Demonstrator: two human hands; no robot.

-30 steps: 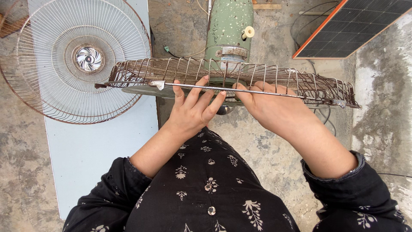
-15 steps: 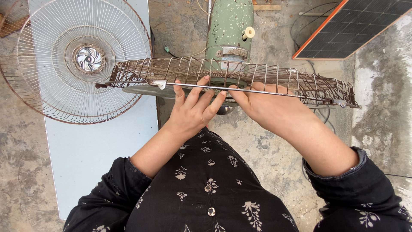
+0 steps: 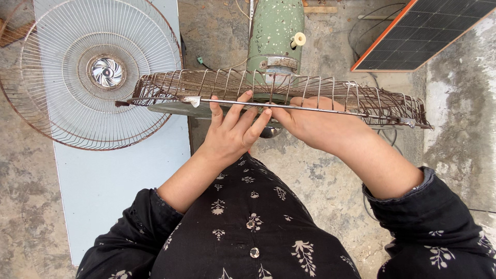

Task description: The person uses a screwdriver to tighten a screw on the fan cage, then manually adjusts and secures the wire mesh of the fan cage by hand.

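On the far left we see a round wire fan guard [image 3: 98,72], thin pale ribs fanning from a shiny hub and bound by a rust-brown rim, lying partly on a smooth pale blue board [image 3: 113,191] and partly on rough, stained concrete [image 3: 20,206]. Moving right, we hold a second fan grille [image 3: 279,95] edge-on across the middle of the view, its wires dark and flaky with rust, a straight metal rod along its near rim. Our left hand [image 3: 232,129] has its fingers spread and curled up over that rim, gripping it loosely from below. Our right hand [image 3: 315,126] touches the left and wraps around the rim just beside it, fingers tucked behind the wires. Behind the grille stands the fan's motor housing [image 3: 274,36], a chipped green cylinder with a cream knob. At the far right lies a dark gridded panel [image 3: 423,31] with an orange edge. Compared with half a second earlier, both hands keep the same grip and the grille has scarcely shifted.
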